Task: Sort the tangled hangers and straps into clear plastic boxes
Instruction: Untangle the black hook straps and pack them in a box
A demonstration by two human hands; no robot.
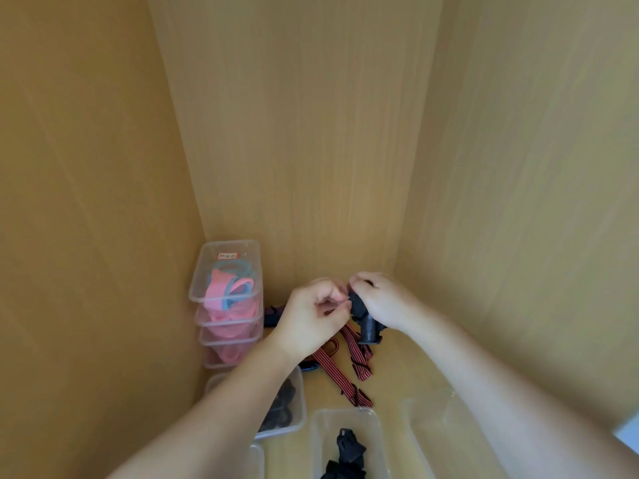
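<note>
Cabinet floor, back edge: left hand pinches red-black striped strap, right hand clutches black webbing strap; probably untangling, boxing next.

A small white label with a red border is seen at the far end of the topmost clear box in the stack at the left. Dark marks are printed on it, but they are too blurred to be read.
</note>
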